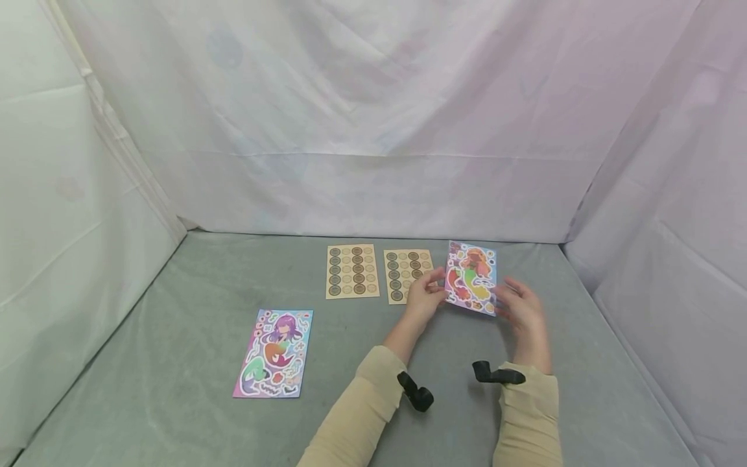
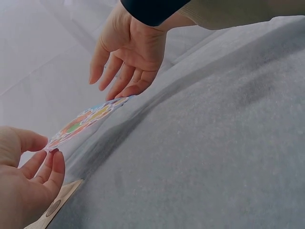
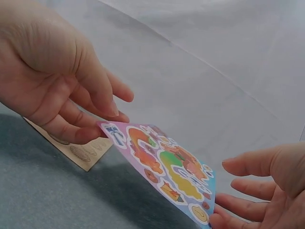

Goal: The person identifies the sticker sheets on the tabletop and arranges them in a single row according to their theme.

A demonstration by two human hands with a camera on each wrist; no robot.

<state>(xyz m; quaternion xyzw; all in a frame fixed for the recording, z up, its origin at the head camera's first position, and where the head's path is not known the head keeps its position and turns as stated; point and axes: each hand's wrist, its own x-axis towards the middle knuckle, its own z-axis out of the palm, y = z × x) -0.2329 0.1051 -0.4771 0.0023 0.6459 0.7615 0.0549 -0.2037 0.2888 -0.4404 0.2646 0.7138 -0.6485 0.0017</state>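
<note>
1. Head view: so the colorful sticker sheet (image 1: pixel 471 277) is right of center in the frame, tilted, with a person's hands either side of it. The left hand (image 1: pixel 421 298) has its left edge between thumb and fingers. The right hand (image 1: pixel 523 311) is at the right edge, fingers loosely out and touching it, not really wrapped round anything. Two tan sheets of round stickers sit around the middle: the first tan sheet (image 1: pixel 353 271) lies in plain sight, the second tan sheet (image 1: pixel 393 274) is partly covered by the left hand. Then there's a purple-haired mermaid sheet (image 1: pixel 274 353) flat on the grey table (image 1: pixel 175 363), lower left. Pale cloth (image 1: pixel 373 130) hangs behind it all, and both beige sleeves (image 1: pixel 356 412) come up from the bottom edge.

2. Left wrist view: the sticker sheet slants across the left half, seen nearly edge-on. Left hand's in the lower left, pinching the near end; right hand's up top, fingertips at the far end. A bit of tan sheet pokes out at the bottom left.

3. Right wrist view: sticker sheet's low in the middle, face showing, shadow on the table under it. Left hand's got its corner from the upper left; right hand's lower right, fingers spread and touching the edge.
</note>
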